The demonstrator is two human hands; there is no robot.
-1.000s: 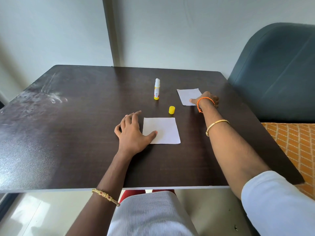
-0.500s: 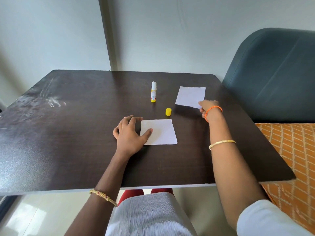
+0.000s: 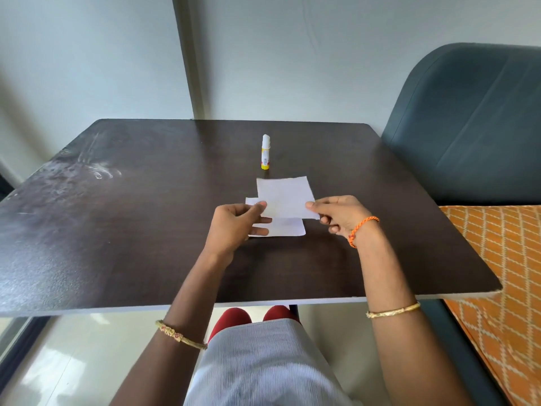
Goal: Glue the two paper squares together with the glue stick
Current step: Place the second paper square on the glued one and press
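Observation:
I hold one white paper square [image 3: 285, 196] in the air above the dark table [image 3: 131, 230]. My left hand [image 3: 234, 227] pinches its near left corner and my right hand [image 3: 339, 215] pinches its near right corner. The second white paper square [image 3: 288, 228] lies flat on the table under it, mostly covered, with a strip showing at the left and near edges. The uncapped glue stick [image 3: 265, 152], white with a yellow base, stands upright behind the papers. The yellow cap is hidden from view.
A dark blue-grey chair back [image 3: 468, 121] stands close at the table's right side, with an orange patterned cushion [image 3: 503, 259] beside it. A grey wall runs behind the table. My knees sit under the table's near edge.
My right hand carried the far paper square from the right side toward the middle, over the other square. My left hand came off the lying square and took hold of the raised one.

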